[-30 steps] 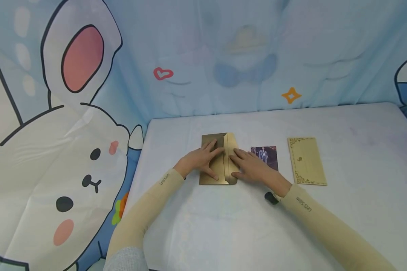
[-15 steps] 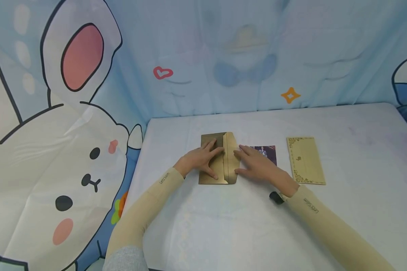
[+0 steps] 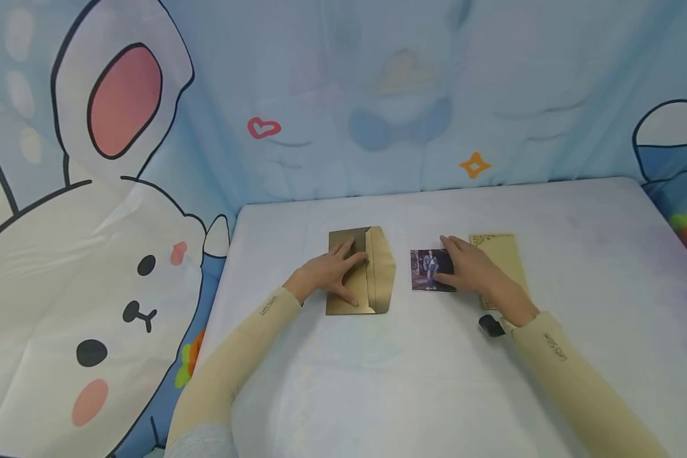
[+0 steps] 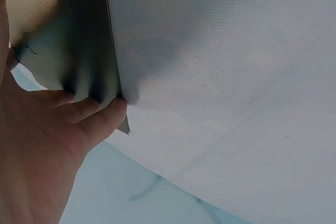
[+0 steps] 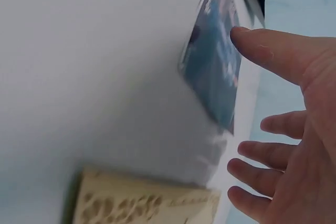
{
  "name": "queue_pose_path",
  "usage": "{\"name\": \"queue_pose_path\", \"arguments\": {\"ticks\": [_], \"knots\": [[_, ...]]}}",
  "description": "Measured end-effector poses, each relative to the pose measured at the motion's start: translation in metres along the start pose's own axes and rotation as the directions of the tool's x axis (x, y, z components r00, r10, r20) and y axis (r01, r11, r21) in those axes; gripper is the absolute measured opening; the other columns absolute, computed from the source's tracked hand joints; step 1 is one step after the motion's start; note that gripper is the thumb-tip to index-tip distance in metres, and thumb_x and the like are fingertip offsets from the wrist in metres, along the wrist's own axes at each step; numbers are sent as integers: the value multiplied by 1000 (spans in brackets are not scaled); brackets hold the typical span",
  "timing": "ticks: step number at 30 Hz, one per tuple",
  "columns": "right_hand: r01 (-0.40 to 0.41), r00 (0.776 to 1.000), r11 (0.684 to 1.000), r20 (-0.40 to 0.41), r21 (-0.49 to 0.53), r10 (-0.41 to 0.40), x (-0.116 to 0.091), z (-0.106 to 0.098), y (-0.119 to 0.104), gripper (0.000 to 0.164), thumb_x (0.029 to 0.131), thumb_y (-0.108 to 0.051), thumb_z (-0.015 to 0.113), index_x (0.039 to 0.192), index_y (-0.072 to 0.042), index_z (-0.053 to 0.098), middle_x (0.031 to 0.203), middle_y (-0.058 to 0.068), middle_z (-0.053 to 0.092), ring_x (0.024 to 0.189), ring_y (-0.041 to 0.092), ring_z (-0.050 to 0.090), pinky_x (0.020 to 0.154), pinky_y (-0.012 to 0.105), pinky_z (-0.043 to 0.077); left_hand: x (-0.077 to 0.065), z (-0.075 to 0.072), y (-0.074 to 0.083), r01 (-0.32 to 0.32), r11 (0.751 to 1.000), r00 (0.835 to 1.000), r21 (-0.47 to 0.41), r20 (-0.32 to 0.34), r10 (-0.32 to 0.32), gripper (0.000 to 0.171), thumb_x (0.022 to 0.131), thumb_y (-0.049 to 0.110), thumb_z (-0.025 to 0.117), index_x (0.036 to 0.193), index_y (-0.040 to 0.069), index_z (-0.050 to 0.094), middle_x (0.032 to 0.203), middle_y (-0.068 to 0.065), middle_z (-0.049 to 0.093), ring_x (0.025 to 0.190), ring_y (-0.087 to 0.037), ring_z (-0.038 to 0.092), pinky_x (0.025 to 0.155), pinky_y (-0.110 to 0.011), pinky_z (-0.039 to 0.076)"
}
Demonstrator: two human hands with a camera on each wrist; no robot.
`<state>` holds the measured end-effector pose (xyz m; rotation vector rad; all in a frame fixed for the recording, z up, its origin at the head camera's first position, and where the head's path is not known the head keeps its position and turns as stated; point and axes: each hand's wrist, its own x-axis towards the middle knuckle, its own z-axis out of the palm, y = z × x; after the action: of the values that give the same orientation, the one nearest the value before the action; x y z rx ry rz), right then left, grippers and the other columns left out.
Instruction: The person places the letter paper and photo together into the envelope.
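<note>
A gold envelope (image 3: 381, 273) lies on the table with its flap unfolded to the right. My left hand (image 3: 327, 272) rests on the envelope with fingers spread, and in the left wrist view its fingertips touch the shiny gold surface (image 4: 37, 3). To the right lies a small photo (image 3: 422, 270) of a standing figure. My right hand (image 3: 481, 270) is over the photo's right side, fingers extended, holding nothing. In the right wrist view the thumb is close to the photo (image 5: 210, 66); contact cannot be told. Partly behind that hand is a pale gold patterned card (image 3: 499, 248).
A white cloth covers the table (image 3: 343, 375). Behind it hangs a blue printed curtain (image 3: 320, 76), with a large cartoon rabbit (image 3: 40, 286) at the left. The patterned card's edge (image 5: 144, 203) shows low in the right wrist view.
My right hand has left the envelope's flap and moved right, to the photo and the card's left side. My left hand has stayed on the envelope. The head view has shifted slightly.
</note>
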<state>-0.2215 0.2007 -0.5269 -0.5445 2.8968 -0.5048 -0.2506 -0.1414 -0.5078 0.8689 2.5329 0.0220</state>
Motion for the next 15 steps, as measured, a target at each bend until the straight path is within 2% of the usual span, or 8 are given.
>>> {"name": "queue_pose_path", "arguments": {"ticks": [7,10,15], "knots": [[5,1000,1000,3,-5,-5,-4,10,9,90,89,-30,77,153,10,26,146,39,41,131,55,46,109,62,38,-1,3,-2,-11,1000,1000,-26,0,11,118,71,73,75,162,32,12,169,-18,-7,156,-40,10,111,-54,43],[1,1000,1000,-8,17,-1,-6,13,9,92,89,-27,78,153,10,25,145,39,40,130,55,46,109,63,38,-2,4,-2,-7,1000,1000,-18,2,7,117,72,74,75,162,32,12,169,-18,-7,156,-41,10,110,-54,43],[27,997,998,-80,49,-23,-8,11,10,86,86,-21,81,149,9,32,139,37,39,124,54,45,104,65,39,-1,2,-1,-3,1000,1000,-14,-6,3,116,72,73,75,161,33,13,169,-17,-7,156,-40,10,108,-53,45]]}}
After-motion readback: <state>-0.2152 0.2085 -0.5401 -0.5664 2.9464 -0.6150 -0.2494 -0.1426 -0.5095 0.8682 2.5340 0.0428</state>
